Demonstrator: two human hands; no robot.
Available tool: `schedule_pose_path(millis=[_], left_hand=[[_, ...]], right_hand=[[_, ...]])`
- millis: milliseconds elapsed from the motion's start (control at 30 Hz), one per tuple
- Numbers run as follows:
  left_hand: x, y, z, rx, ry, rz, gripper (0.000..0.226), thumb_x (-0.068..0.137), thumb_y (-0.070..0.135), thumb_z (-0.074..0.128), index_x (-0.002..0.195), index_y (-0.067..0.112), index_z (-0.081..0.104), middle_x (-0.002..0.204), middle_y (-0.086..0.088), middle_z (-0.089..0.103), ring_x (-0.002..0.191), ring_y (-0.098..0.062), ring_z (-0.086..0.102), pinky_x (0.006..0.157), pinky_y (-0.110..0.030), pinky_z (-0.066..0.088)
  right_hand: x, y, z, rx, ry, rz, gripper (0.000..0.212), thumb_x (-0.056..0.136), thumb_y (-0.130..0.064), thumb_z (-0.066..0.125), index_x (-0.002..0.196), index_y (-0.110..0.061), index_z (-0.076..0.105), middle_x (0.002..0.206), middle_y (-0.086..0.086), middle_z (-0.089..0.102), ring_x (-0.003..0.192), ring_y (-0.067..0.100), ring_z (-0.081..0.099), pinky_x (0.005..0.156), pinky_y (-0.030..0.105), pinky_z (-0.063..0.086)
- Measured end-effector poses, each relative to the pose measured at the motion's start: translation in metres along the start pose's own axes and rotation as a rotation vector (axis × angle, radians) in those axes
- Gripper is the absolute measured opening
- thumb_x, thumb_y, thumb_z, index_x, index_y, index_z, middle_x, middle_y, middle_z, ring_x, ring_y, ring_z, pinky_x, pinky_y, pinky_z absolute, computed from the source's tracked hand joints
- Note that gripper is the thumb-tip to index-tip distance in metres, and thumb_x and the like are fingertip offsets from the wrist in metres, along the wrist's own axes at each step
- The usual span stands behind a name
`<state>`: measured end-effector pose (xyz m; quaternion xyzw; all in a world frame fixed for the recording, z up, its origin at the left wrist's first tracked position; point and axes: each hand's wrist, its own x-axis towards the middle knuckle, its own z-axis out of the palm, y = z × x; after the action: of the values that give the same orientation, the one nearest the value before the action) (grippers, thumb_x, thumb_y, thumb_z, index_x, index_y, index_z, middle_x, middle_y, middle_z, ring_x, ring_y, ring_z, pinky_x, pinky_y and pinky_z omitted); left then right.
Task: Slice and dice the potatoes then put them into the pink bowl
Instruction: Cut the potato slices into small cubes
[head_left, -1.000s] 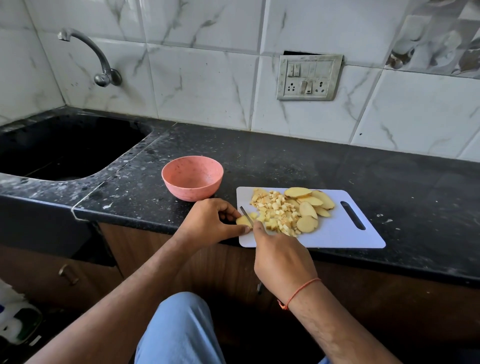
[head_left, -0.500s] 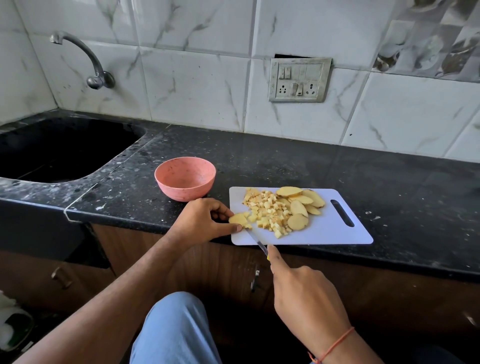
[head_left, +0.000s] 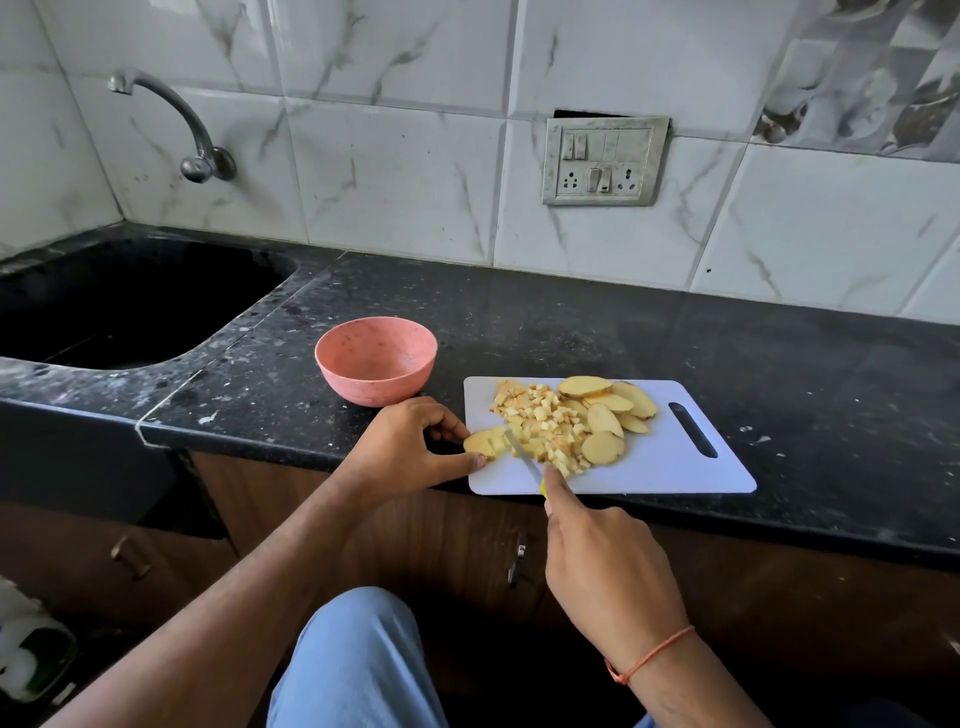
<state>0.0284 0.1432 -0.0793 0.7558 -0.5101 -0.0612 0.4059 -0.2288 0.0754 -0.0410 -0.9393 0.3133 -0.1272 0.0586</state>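
A white cutting board (head_left: 675, 467) lies at the counter's front edge. On it sit a heap of diced potato (head_left: 540, 421) and several potato slices (head_left: 608, 410) to the right of the heap. My left hand (head_left: 410, 447) pinches a potato slice (head_left: 483, 441) at the board's left edge. My right hand (head_left: 608, 566) grips a knife (head_left: 524, 460) with a yellow handle, index finger along its back; the blade rests across that slice. The pink bowl (head_left: 376, 361) stands empty just left of the board.
A black sink (head_left: 119, 306) with a wall tap (head_left: 176, 124) fills the left. A switch plate (head_left: 602, 161) hangs on the tiled wall. Cabinet doors with handles run below the black counter (head_left: 779, 364). My knee in blue cloth is at the bottom.
My right hand drew back toward me off the board one second ago, then brought the blade onto the slice again. My left hand kept hold of the slice.
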Motion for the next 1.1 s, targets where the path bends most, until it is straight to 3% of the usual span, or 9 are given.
schedule_pose_path(millis=[433, 600, 733, 1100], left_hand=[[0.0, 0.001, -0.002, -0.03, -0.013, -0.005, 0.031, 0.071, 0.052, 0.095, 0.091, 0.034, 0.08, 0.09, 0.017, 0.071, 0.086, -0.005, 0.067, 0.068, -0.018, 0.053], [-0.001, 0.002, -0.002, -0.045, -0.006, -0.006, 0.031, 0.071, 0.051, 0.095, 0.092, 0.033, 0.081, 0.09, 0.017, 0.071, 0.086, -0.004, 0.067, 0.069, -0.016, 0.052], [0.0, 0.001, -0.002, -0.067, -0.007, -0.011, 0.029, 0.071, 0.048, 0.096, 0.093, 0.033, 0.083, 0.09, 0.016, 0.072, 0.084, -0.004, 0.068, 0.067, -0.015, 0.05], [0.002, -0.001, 0.002, -0.087, -0.003, -0.017, 0.027, 0.071, 0.046, 0.097, 0.092, 0.033, 0.084, 0.088, 0.019, 0.074, 0.08, -0.007, 0.07, 0.066, -0.02, 0.054]], right_hand=[[0.01, -0.009, 0.004, -0.065, 0.018, -0.031, 0.057, 0.11, -0.029, 0.036, 0.164, -0.03, 0.02, 0.07, -0.007, 0.055, 0.054, 0.01, 0.044, 0.044, 0.024, 0.022], [0.021, -0.002, 0.007, -0.077, 0.021, -0.011, 0.057, 0.109, -0.025, 0.037, 0.164, -0.029, 0.023, 0.077, -0.004, 0.059, 0.065, 0.013, 0.052, 0.049, 0.025, 0.031], [0.021, -0.01, 0.005, -0.085, 0.06, -0.038, 0.056, 0.109, -0.027, 0.039, 0.163, -0.029, 0.027, 0.072, -0.004, 0.054, 0.06, 0.015, 0.045, 0.044, 0.025, 0.019], [0.025, -0.032, 0.015, -0.147, -0.041, -0.03, 0.063, 0.106, -0.018, 0.037, 0.165, -0.021, 0.016, 0.079, -0.001, 0.051, 0.068, 0.018, 0.048, 0.046, 0.027, 0.023]])
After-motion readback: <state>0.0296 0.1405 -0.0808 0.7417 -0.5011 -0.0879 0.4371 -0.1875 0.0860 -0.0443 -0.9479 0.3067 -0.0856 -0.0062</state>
